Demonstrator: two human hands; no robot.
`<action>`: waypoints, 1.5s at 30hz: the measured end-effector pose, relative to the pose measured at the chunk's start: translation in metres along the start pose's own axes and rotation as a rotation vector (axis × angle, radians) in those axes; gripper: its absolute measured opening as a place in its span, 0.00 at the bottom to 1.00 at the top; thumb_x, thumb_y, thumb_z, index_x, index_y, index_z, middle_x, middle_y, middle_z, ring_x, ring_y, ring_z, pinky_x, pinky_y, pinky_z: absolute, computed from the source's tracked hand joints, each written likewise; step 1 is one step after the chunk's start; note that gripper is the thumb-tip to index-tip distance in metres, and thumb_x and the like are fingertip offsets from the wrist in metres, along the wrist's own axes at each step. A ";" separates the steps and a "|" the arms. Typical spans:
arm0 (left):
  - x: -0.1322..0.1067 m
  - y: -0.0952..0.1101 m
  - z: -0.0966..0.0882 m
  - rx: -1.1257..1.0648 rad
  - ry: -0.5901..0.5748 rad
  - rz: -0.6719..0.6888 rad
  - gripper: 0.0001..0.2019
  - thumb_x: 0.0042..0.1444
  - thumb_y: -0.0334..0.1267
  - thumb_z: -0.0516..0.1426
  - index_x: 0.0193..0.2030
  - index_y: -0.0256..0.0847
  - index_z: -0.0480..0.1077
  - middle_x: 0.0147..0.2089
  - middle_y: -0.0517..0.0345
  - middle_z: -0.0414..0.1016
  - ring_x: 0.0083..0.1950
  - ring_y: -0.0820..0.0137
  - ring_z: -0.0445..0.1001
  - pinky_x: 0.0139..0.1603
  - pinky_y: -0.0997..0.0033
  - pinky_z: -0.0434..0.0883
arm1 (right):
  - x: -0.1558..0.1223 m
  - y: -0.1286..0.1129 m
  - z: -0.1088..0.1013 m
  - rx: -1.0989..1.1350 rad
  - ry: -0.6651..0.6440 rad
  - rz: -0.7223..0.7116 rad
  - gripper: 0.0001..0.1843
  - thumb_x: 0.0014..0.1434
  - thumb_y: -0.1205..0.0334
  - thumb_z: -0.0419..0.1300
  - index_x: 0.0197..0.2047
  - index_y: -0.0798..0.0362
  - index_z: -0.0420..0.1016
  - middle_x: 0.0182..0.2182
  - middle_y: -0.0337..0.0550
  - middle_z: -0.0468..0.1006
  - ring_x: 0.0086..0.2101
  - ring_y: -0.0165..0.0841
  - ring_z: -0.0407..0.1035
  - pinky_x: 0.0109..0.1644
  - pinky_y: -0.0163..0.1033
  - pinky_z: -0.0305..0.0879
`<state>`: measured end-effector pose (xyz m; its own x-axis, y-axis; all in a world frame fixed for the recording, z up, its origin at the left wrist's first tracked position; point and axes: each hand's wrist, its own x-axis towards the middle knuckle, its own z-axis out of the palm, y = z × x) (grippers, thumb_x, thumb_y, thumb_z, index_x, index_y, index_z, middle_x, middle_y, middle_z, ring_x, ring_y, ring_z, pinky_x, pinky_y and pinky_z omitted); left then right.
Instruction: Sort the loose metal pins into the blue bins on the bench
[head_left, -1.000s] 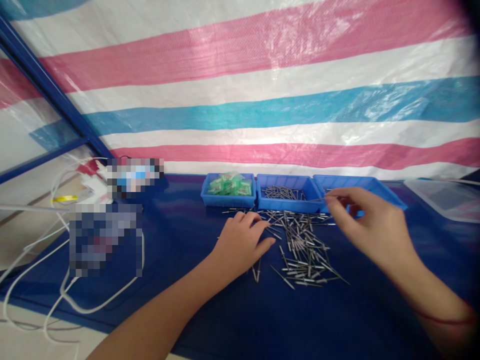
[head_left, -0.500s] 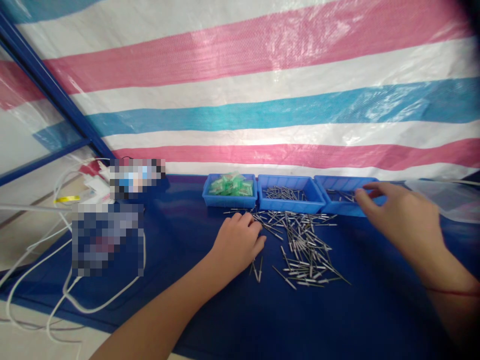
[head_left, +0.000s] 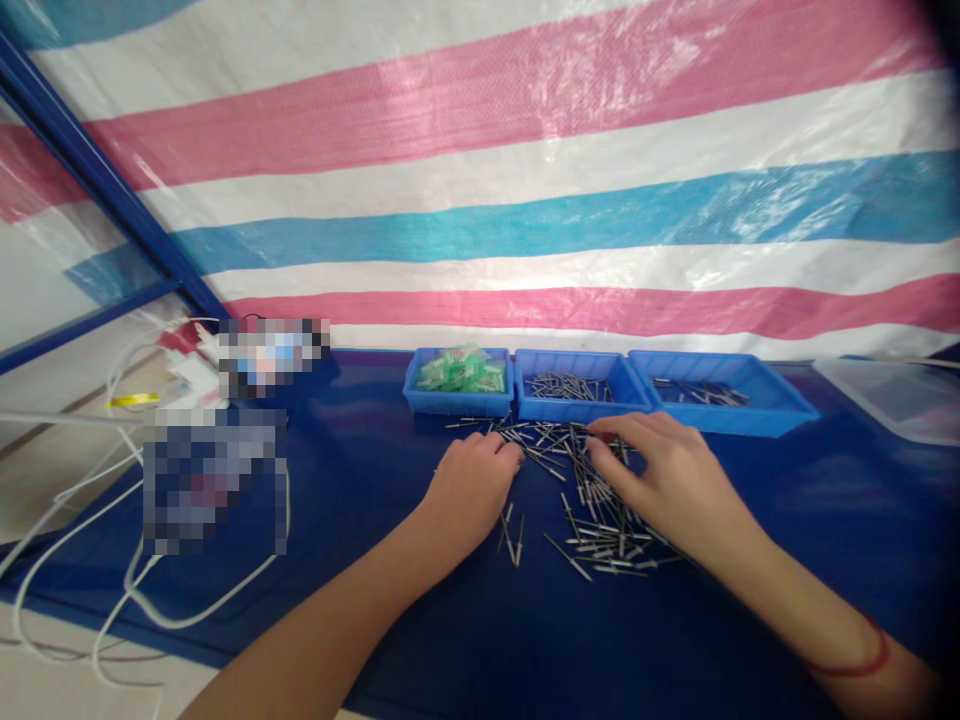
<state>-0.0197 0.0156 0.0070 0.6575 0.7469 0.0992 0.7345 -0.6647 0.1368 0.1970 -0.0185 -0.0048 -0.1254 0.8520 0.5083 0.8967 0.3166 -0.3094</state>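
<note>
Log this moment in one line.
right hand: over loose metal pins; left hand: at their left side; blue bins behind: green packets left, more pins middle and right

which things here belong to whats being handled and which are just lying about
Likely part of it:
loose metal pins, beneath the right hand and beside the left hand
middle blue bin and right blue bin, with more pins inside

Probably just lying about:
white cables
clear plastic tray
green packets, though their role is unclear
</note>
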 end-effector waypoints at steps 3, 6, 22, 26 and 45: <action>0.001 0.003 -0.003 -0.235 0.106 -0.002 0.09 0.64 0.35 0.50 0.42 0.39 0.71 0.42 0.54 0.75 0.43 0.64 0.72 0.47 0.65 0.67 | -0.004 -0.015 0.006 0.112 -0.070 -0.016 0.09 0.60 0.59 0.56 0.40 0.52 0.76 0.37 0.47 0.80 0.39 0.42 0.72 0.46 0.49 0.64; 0.001 0.009 -0.007 -0.613 0.207 -0.050 0.07 0.61 0.38 0.54 0.41 0.39 0.71 0.40 0.57 0.76 0.41 0.69 0.73 0.45 0.71 0.68 | -0.006 -0.025 0.008 0.274 -0.147 0.013 0.11 0.60 0.57 0.57 0.42 0.52 0.75 0.38 0.46 0.79 0.40 0.41 0.71 0.45 0.47 0.65; 0.000 0.022 0.004 -1.078 0.114 -0.140 0.14 0.60 0.45 0.53 0.39 0.37 0.74 0.36 0.56 0.77 0.38 0.70 0.73 0.40 0.74 0.68 | -0.007 -0.032 -0.002 0.782 -0.006 0.326 0.08 0.56 0.54 0.62 0.35 0.48 0.77 0.34 0.40 0.79 0.33 0.33 0.71 0.34 0.37 0.66; 0.001 0.021 0.006 -1.079 0.109 -0.120 0.14 0.60 0.44 0.54 0.39 0.37 0.74 0.36 0.56 0.76 0.37 0.70 0.73 0.40 0.74 0.68 | -0.007 -0.033 -0.002 0.821 0.014 0.335 0.07 0.55 0.55 0.64 0.35 0.48 0.78 0.33 0.40 0.78 0.32 0.32 0.70 0.33 0.36 0.67; 0.001 0.021 0.005 -1.099 0.284 -0.147 0.09 0.56 0.40 0.59 0.39 0.38 0.71 0.41 0.55 0.74 0.39 0.72 0.73 0.39 0.75 0.69 | -0.008 -0.030 0.000 0.730 -0.070 0.206 0.06 0.59 0.57 0.59 0.37 0.49 0.75 0.33 0.42 0.76 0.35 0.34 0.69 0.38 0.39 0.64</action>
<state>-0.0030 0.0022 0.0046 0.4129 0.8860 0.2109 0.1647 -0.3003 0.9395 0.1708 -0.0347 0.0010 -0.0347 0.9405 0.3379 0.3995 0.3230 -0.8580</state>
